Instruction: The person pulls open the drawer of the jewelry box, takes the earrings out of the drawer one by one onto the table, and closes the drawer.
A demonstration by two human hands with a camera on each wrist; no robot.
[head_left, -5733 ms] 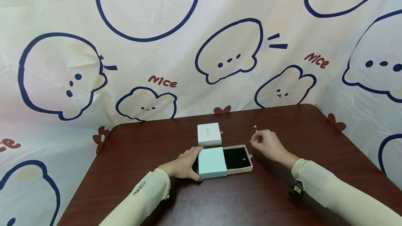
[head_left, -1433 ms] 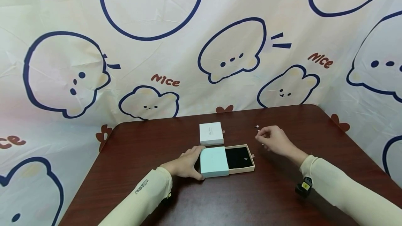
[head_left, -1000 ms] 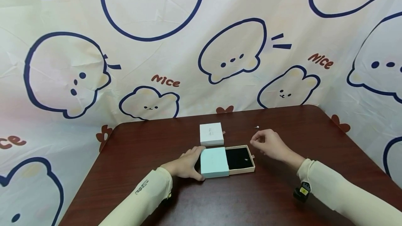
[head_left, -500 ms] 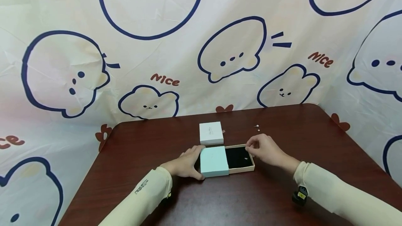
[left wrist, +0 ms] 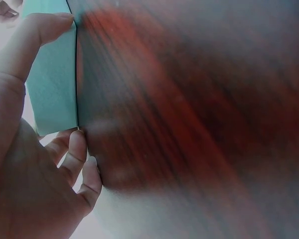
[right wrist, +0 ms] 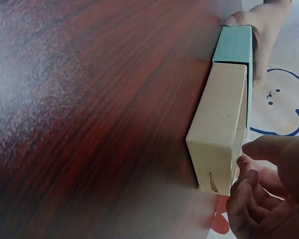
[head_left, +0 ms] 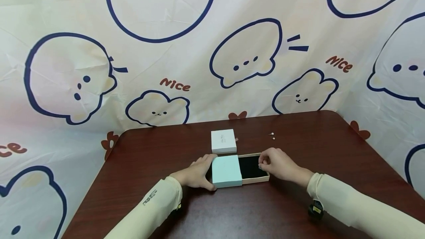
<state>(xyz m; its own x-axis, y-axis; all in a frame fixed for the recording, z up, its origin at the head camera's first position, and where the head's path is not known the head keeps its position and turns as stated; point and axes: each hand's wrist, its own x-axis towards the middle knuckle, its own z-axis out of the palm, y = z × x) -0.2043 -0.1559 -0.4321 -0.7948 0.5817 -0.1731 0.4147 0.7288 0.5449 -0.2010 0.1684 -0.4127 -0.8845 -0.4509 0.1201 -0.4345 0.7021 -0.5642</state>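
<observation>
A light-blue jewelry box [head_left: 227, 171] lies on the table. Its cream drawer [head_left: 255, 181] is pulled out to the right, showing a black pad [head_left: 249, 168]. My left hand [head_left: 196, 172] grips the sleeve's left end, thumb at the near side and fingers behind. Over the drawer's right part, my right hand [head_left: 278, 162] pinches thumb and forefinger together at the pad. A tiny silvery earring [head_left: 259, 168] glints at those fingertips, mostly hidden. In the right wrist view, the curled fingers [right wrist: 244, 196] stand beside the drawer's rim, which hides the fingertips' contact.
A white box [head_left: 223, 141] with a small ribbon tab stands just behind the blue one. Farther right lie a pearl stud earring [head_left: 272, 134] and another tiny bead-like piece [head_left: 273, 138]. All rest on a dark reddish wooden table [head_left: 159, 146], with a printed cloth behind.
My right hand has moved left from the table beside the tiny pieces, over the drawer, and down to its pad. Its fingers now cover the star-shaped piece seen there earlier. The left hand stays put.
</observation>
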